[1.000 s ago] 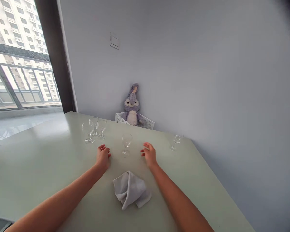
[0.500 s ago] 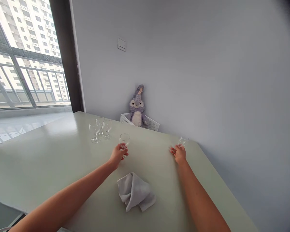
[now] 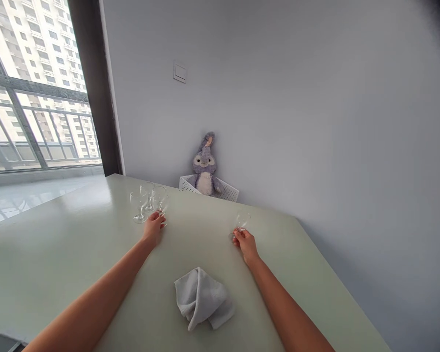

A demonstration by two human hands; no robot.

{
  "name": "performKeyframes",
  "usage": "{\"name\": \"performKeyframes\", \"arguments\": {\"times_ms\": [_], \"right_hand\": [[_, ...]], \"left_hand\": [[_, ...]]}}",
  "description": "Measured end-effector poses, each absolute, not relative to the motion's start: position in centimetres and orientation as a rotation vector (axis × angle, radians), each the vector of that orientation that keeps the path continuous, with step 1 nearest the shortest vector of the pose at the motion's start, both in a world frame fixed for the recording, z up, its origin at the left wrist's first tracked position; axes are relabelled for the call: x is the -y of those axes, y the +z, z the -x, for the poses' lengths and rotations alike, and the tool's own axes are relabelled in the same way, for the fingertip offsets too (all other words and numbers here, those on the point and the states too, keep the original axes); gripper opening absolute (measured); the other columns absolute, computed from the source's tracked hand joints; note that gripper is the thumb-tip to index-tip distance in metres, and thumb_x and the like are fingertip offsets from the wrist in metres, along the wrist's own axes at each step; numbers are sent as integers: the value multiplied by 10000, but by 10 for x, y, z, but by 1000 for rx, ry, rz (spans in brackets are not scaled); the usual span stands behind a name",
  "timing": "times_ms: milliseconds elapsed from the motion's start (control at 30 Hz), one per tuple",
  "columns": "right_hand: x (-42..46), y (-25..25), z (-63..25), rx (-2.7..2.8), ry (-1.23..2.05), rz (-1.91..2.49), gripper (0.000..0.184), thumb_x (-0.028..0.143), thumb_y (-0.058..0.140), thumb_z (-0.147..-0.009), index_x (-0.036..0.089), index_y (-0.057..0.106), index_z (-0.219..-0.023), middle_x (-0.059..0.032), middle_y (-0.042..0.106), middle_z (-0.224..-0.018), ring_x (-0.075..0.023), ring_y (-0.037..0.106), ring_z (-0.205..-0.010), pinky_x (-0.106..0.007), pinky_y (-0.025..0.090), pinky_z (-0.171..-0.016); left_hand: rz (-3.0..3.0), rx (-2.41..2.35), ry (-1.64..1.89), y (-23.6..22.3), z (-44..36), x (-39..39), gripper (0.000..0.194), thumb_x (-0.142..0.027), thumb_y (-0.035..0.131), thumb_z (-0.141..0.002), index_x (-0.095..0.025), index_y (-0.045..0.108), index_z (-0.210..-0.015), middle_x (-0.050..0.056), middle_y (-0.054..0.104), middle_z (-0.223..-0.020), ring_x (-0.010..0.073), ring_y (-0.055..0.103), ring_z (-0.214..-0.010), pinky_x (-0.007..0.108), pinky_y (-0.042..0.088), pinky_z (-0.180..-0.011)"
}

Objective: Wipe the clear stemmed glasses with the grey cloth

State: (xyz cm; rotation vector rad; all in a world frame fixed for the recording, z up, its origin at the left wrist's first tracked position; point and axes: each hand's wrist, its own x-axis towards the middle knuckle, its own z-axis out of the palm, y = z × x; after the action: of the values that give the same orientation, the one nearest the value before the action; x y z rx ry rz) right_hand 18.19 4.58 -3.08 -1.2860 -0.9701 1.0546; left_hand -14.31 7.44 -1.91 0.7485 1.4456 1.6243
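Note:
My left hand (image 3: 153, 228) is closed round the stem of a small clear stemmed glass (image 3: 161, 204), held right beside three other stemmed glasses (image 3: 142, 201) clustered on the pale green table (image 3: 66, 244). My right hand (image 3: 246, 242) grips the stem of another clear stemmed glass (image 3: 241, 221), tilted slightly, over the middle-right of the table. A crumpled grey cloth (image 3: 202, 302) lies on the table between my two forearms, nearer to me.
A grey plush rabbit (image 3: 204, 167) sits in a white perforated basket (image 3: 227, 190) against the wall behind the table. A large window with a dark frame (image 3: 91, 88) is at the left. The table's right edge runs close to the wall.
My left hand carried its glass leftward to the cluster of glasses. My right hand took hold of the glass at the right and brought it left, toward the table's middle.

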Motion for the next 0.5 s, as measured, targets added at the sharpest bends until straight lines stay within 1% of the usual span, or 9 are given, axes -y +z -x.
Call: {"name": "performKeyframes", "arguments": {"times_ms": [100,167,267,367,433,500], "right_hand": [[-34,-29,-170,1011,1114,1274,307,386,664,-599,150,631,-792,-41,630,-780,-104,538,-546,-225,417,-488],[-27,-28,-164,1031,1145,1265,300,385,664,-603,152,635,-790,-42,634,-790,-103,537,-547,-224,416,-492],[-17,-28,-155,1055,1191,1245,296,381,670,-603,156,643,-794,-41,638,-785,-104,536,-553,-226,422,-501],[-11,-28,-145,1083,1246,1211,286,384,667,-615,156,652,-788,-46,639,-800,-108,541,-575,-230,437,-523],[-8,-27,-136,1101,1290,1178,289,396,650,-637,155,658,-795,-60,638,-863,-113,555,-610,-239,456,-556],[-5,-27,-125,1123,1339,1133,300,412,631,-657,155,663,-809,-77,623,-969,-122,576,-669,-249,472,-598]], "left_hand": [[-705,-1446,1660,-22,143,-75,256,-166,570,-605,-204,556,-859,-8,538,-836,65,512,-659,185,409,-586],[-671,-1467,1678,-21,143,-75,297,-147,576,-600,-212,538,-888,-6,533,-877,61,504,-660,184,410,-595],[-598,-1519,1693,-16,144,-73,397,-144,586,-594,-238,495,-969,6,505,-980,58,503,-644,195,411,-583],[-502,-1596,1724,-11,141,-64,531,-169,573,-607,-280,413,-1102,29,437,-1108,59,500,-637,207,396,-545],[-469,-1625,1746,-8,130,-52,565,-179,536,-632,-292,367,-1159,37,425,-1135,63,494,-643,204,380,-524],[-522,-1589,1730,-9,112,-37,528,-166,510,-636,-281,413,-1143,30,482,-1083,70,497,-644,196,373,-511]]}}
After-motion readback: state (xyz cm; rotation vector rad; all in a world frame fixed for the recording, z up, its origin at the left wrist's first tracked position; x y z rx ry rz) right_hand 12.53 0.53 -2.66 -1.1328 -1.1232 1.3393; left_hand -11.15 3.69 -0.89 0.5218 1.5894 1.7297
